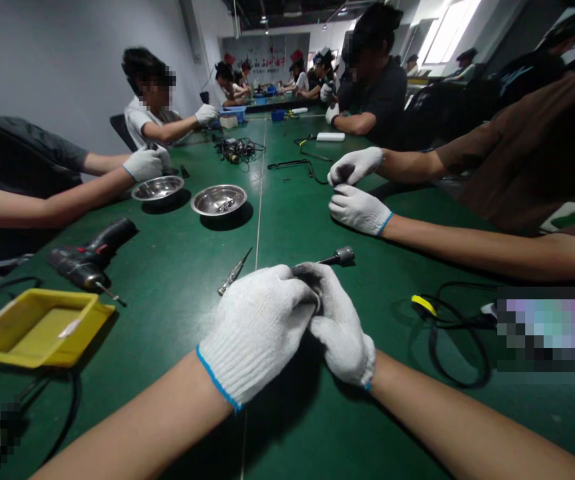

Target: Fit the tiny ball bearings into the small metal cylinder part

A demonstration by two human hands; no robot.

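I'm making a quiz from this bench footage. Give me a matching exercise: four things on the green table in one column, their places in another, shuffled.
Things:
1. yellow tray
2. cordless drill
3. small pointed tool
4. black cable

Places:
A. just beyond the left hand
B. near left edge of the table
C. right of the right hand
D. just behind the tray

Pairs: 1-B, 2-D, 3-A, 4-C

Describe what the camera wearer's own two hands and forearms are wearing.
The left hand and the right hand each wear a white knitted cotton glove with a thin blue band at the cuff. The forearms are bare, with no sleeves, watch or markings visible.
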